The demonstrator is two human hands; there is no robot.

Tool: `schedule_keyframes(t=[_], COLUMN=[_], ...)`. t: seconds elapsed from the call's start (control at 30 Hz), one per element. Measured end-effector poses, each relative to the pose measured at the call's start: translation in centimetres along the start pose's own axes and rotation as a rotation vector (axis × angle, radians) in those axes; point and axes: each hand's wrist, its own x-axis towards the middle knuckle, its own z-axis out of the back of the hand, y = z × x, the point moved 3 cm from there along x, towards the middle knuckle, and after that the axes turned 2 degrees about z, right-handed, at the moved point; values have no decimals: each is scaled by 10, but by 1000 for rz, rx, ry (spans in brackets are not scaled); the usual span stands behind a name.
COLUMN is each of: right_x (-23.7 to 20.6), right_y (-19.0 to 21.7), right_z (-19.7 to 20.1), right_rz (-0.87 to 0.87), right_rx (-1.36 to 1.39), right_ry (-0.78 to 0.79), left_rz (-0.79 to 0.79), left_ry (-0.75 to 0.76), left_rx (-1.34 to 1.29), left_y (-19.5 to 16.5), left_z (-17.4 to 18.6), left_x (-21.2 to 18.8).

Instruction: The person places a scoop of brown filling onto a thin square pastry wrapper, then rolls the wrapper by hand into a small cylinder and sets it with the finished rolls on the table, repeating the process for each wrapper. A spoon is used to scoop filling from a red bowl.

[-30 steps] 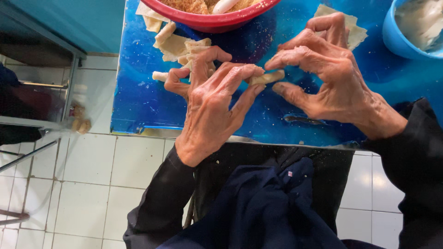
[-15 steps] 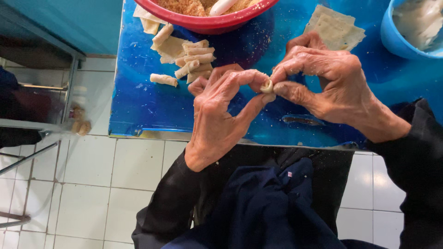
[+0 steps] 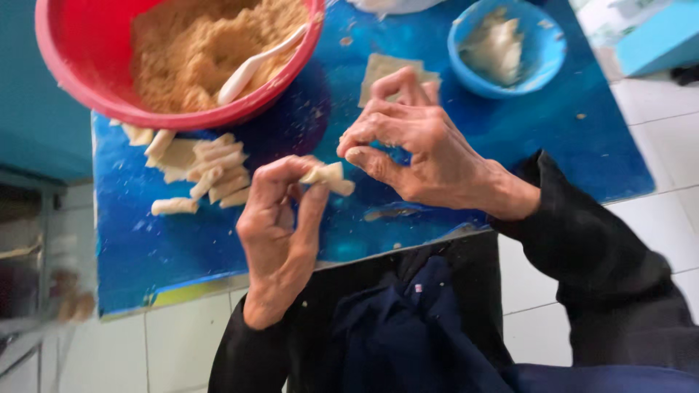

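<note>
Head camera: a person's left hand (image 3: pixel 280 222), at centre frame, pinches a small rolled pastry (image 3: pixel 329 177) between thumb and fingertips above the blue table (image 3: pixel 568 138). The right hand (image 3: pixel 415 145), just to the roll's right, has its fingers curled together with the tips close to the roll's end; whether they touch it is unclear. The roll's long axis runs nearly level, tilting slightly down toward the right. To seal it well, it looks best to press the loose edge evenly along the whole length while keeping the grip light, so the filling stays inside. Finished rolls (image 3: pixel 200 175) lie piled at centre left, below a red bowl (image 3: pixel 80 80) of crumbly filling with a white spoon (image 3: pixel 255 65). A flat wrapper (image 3: pixel 382 69) and a blue bowl (image 3: pixel 542 51) sit at upper right.
</note>
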Motion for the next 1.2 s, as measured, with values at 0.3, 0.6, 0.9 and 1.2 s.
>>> schedule_keyframes(t=[0.3,0.6,0.9,1.2], right_x=[-103,-120,-111,-127], right_y=[-57,-86,-88,-97], right_z=[116,99,98,98], right_rz=[-252,-108,-18,18], right_rx=[-819,-1013,-1276,-1385], right_ry=[-19,140,221,235], left_rz=[-22,-26,-29,-58], left_ry=[-40,-56,-59,-59], left_rx=[-174,-236,-172,-103], left_y=[11,10,10,8], left_z=[6,7,10,10], left_x=[-8,-9,-7,-8])
